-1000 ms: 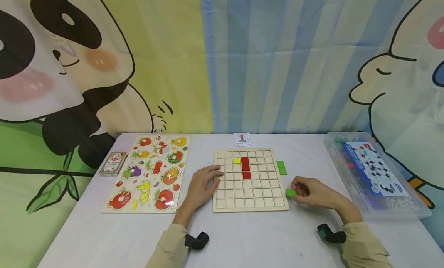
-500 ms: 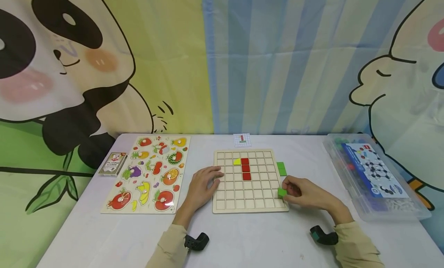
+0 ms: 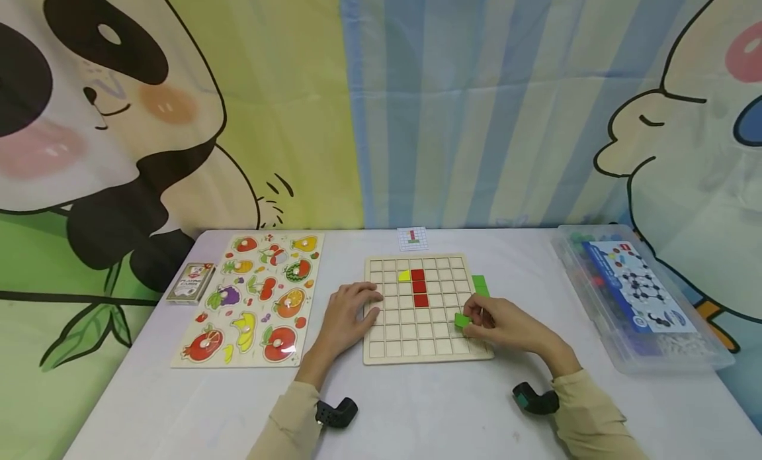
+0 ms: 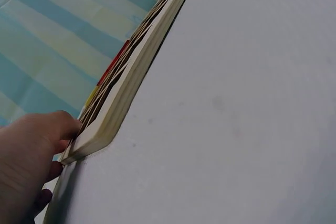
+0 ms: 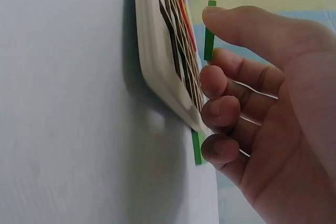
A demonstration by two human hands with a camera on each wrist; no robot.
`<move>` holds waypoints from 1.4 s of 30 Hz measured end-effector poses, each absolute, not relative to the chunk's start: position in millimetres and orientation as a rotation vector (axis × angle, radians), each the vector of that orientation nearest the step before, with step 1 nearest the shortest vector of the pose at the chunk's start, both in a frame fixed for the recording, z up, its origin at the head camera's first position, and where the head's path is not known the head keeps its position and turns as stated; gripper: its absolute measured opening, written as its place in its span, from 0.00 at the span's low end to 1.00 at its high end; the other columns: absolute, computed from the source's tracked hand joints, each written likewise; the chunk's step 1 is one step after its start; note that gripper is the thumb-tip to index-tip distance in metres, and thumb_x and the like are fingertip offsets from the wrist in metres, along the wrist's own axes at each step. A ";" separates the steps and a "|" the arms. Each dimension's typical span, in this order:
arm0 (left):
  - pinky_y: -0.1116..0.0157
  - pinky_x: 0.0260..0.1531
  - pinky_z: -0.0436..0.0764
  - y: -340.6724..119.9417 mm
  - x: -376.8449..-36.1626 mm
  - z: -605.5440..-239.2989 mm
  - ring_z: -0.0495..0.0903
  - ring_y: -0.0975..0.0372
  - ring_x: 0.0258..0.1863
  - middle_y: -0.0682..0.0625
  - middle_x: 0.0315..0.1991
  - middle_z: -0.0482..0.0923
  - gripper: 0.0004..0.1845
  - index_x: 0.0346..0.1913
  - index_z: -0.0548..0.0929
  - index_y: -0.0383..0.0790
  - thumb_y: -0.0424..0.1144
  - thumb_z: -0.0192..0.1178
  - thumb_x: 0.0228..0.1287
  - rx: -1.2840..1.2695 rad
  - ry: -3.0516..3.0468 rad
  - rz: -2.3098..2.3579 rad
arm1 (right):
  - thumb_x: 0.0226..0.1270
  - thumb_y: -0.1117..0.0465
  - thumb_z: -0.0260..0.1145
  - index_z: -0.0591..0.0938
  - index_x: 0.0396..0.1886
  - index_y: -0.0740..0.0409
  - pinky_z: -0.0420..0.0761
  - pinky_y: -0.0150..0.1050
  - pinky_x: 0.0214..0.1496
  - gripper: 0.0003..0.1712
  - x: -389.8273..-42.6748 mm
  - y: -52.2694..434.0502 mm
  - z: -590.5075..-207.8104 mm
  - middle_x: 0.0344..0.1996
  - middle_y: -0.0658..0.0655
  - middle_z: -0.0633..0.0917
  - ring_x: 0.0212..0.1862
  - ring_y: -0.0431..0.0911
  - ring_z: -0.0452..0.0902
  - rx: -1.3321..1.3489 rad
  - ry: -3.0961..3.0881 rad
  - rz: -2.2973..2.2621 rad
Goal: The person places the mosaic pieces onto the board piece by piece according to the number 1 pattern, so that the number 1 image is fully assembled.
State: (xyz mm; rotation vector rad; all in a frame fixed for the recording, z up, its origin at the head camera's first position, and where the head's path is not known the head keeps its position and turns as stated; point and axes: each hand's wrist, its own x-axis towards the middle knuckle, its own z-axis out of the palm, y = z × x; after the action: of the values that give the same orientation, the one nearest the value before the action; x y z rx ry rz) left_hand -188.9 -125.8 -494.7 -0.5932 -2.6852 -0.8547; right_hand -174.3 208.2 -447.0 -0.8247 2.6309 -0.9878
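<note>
A square wooden grid board (image 3: 393, 331) lies on the white table. Three red square tiles (image 3: 420, 287) stand in a column in its cells, with a small yellow piece (image 3: 404, 275) beside the top one. My left hand (image 3: 348, 318) rests at the board's left edge, fingertips touching its rim; the left wrist view shows a digit lying over the corner. Between thumb and index finger, my right hand (image 3: 506, 324) pinches a green square tile (image 5: 209, 32), held over the board's right part with the tile clear of the cells. More green tile (image 3: 480, 285) shows beside the board's right edge.
A small card with a printed grid pattern (image 3: 412, 239) lies behind the board. To the left are a fruit peg puzzle (image 3: 270, 327) and a playing-card box (image 3: 191, 283). A clear plastic case (image 3: 639, 294) with a blue label stands at the right.
My right hand has carried the green tile leftward, from beside the board's right edge to over its right-hand cells. My left hand has stayed at the left edge.
</note>
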 end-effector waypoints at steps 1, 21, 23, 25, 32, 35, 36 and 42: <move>0.53 0.51 0.69 -125.3 -189.7 -494.8 0.72 0.55 0.54 0.53 0.55 0.77 0.09 0.44 0.83 0.52 0.42 0.63 0.59 -0.592 -2.687 -0.846 | 0.60 0.49 0.68 0.74 0.39 0.49 0.68 0.27 0.26 0.15 -174.5 205.5 -447.4 0.23 0.44 0.73 0.24 0.34 0.65 -0.823 2.635 -0.978; 0.55 0.43 0.67 -120.1 -198.5 -496.6 0.68 0.54 0.48 0.51 0.52 0.73 0.14 0.46 0.82 0.54 0.39 0.60 0.56 -0.581 -2.732 -0.838 | 0.60 0.53 0.68 0.76 0.41 0.49 0.69 0.29 0.27 0.13 -188.5 141.5 -444.0 0.25 0.45 0.76 0.25 0.38 0.68 -0.849 2.678 -0.950; 0.55 0.43 0.67 -120.6 -198.7 -496.8 0.69 0.54 0.48 0.51 0.53 0.73 0.14 0.47 0.82 0.54 0.39 0.60 0.57 -0.581 -2.723 -0.839 | 0.59 0.53 0.68 0.76 0.40 0.49 0.69 0.29 0.26 0.13 -190.6 134.0 -443.5 0.25 0.45 0.75 0.25 0.38 0.68 -0.844 2.689 -0.947; 0.56 0.44 0.67 -121.2 -199.5 -497.0 0.69 0.55 0.48 0.52 0.53 0.73 0.14 0.47 0.82 0.54 0.39 0.60 0.57 -0.583 -2.712 -0.836 | 0.59 0.53 0.68 0.76 0.40 0.50 0.68 0.29 0.26 0.13 -192.3 127.2 -443.6 0.25 0.46 0.75 0.24 0.38 0.68 -0.843 2.699 -0.946; 0.54 0.46 0.67 -123.7 -202.2 -496.3 0.69 0.55 0.49 0.53 0.53 0.73 0.14 0.47 0.82 0.55 0.40 0.61 0.58 -0.582 -2.704 -0.846 | 0.57 0.53 0.69 0.77 0.40 0.51 0.67 0.29 0.27 0.14 -195.5 112.6 -448.2 0.22 0.45 0.73 0.23 0.36 0.66 -0.853 2.779 -0.818; 0.54 0.46 0.67 -123.9 -203.1 -496.1 0.69 0.55 0.50 0.53 0.53 0.73 0.14 0.47 0.82 0.55 0.40 0.61 0.57 -0.583 -2.703 -0.843 | 0.58 0.53 0.69 0.77 0.40 0.50 0.66 0.29 0.26 0.13 -195.8 110.6 -449.1 0.21 0.44 0.73 0.23 0.36 0.66 -0.825 2.797 -0.815; 0.54 0.46 0.67 -123.7 -203.7 -495.9 0.68 0.55 0.50 0.53 0.54 0.73 0.14 0.47 0.82 0.55 0.40 0.61 0.58 -0.582 -2.702 -0.845 | 0.58 0.53 0.68 0.77 0.40 0.50 0.66 0.29 0.26 0.13 -195.9 110.3 -448.9 0.21 0.44 0.73 0.23 0.36 0.66 -0.814 2.801 -0.823; 0.54 0.47 0.67 -123.2 -204.9 -496.4 0.69 0.55 0.50 0.53 0.54 0.73 0.14 0.47 0.82 0.56 0.40 0.61 0.57 -0.588 -2.695 -0.858 | 0.59 0.52 0.68 0.78 0.40 0.50 0.66 0.29 0.27 0.13 -194.7 110.7 -449.2 0.22 0.44 0.73 0.24 0.37 0.66 -0.756 2.794 -0.848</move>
State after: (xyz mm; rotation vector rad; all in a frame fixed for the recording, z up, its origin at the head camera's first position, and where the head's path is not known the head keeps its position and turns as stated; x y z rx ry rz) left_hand -204.9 -123.2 -496.4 -0.5881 -2.6954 -0.8577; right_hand -194.7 110.7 -449.2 -0.7558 2.7939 -0.8483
